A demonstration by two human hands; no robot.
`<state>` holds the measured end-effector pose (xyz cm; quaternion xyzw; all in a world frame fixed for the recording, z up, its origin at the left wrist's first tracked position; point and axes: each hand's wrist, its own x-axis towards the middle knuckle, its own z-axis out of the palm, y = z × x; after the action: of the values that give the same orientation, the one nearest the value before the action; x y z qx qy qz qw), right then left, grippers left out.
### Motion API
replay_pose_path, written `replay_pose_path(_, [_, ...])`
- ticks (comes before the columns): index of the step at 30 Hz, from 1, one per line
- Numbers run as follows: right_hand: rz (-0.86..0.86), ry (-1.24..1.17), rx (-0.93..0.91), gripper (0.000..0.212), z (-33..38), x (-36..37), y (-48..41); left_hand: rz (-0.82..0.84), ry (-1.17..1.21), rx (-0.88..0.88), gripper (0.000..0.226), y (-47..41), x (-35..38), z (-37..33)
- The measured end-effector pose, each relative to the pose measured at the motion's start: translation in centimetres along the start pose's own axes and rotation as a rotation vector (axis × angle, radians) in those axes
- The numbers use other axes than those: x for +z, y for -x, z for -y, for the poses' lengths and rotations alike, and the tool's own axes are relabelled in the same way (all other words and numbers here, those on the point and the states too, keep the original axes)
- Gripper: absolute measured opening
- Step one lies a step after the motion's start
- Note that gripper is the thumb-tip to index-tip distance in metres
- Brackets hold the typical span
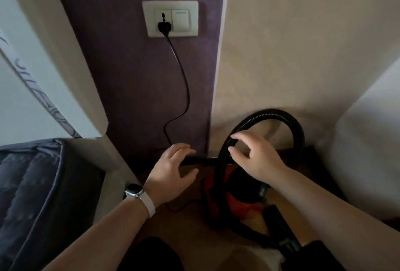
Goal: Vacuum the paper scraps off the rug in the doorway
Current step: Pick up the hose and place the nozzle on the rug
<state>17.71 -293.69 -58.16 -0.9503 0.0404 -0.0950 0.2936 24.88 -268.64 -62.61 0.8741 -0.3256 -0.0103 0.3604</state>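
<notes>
Hose position: the black hose (270, 112) is seen rising in an upright arch just beyond the right hand (257, 156), its near leg crossing that hand's fingertips.
Hose axis: at the fingertips the run is steep, slanting up and away from the hand, then bending over to its far right.
Vacuum body: the red vacuum body (236, 204) is found on the floor below the right wrist, between the two forearms.
Nearer hand: the right. The hose is met at its fingertips, while the left hand (173, 169) is held apart, off to the hose's left.
Right hand state: thumb and forefinger are spread, with the hose lying between them. No closed grip is seen, and contact cannot be confirmed.
Left hand state: fingers are spread and nothing is held.
Power: the cord (185, 89) is traced from beyond the left hand up to the plug (164, 26), which is seated in the wall socket.
Rug and paper scraps: neither is in view.
Step judged: the hose is probably about to be taken up by the right hand.
</notes>
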Motion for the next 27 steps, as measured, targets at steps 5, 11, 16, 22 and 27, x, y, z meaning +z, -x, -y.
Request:
replay_pose_path(5, [0.145, 0.035, 0.133, 0.040, -7.8, -0.9, 5.0, 0.274, 0.045, -0.041, 0.041, -0.4, 9.1, -2.4])
replay_pose_path(11, [0.208, 0.070, 0.149, 0.040, -16.1, -1.3, 8.5, 0.480, 0.029, -0.131, 0.035, -2.1, 17.2, -5.2])
replay_pose_path(16, [0.223, 0.028, 0.179, 0.047, -20.1, -3.8, 11.4, 0.609, -0.078, -0.181, 0.031, -4.4, 20.6, -9.4])
replay_pose_path(22, [0.204, 0.076, 0.237, 0.046, -25.9, -3.6, 13.7, 0.763, -0.106, 0.056, 0.028, -11.5, 26.3, -15.4])
replay_pose_path(27, [0.196, 0.074, 0.311, 0.050, -29.7, -0.3, 16.3, 1.047, -0.264, 0.201, 0.016, -9.1, 34.1, -12.4])
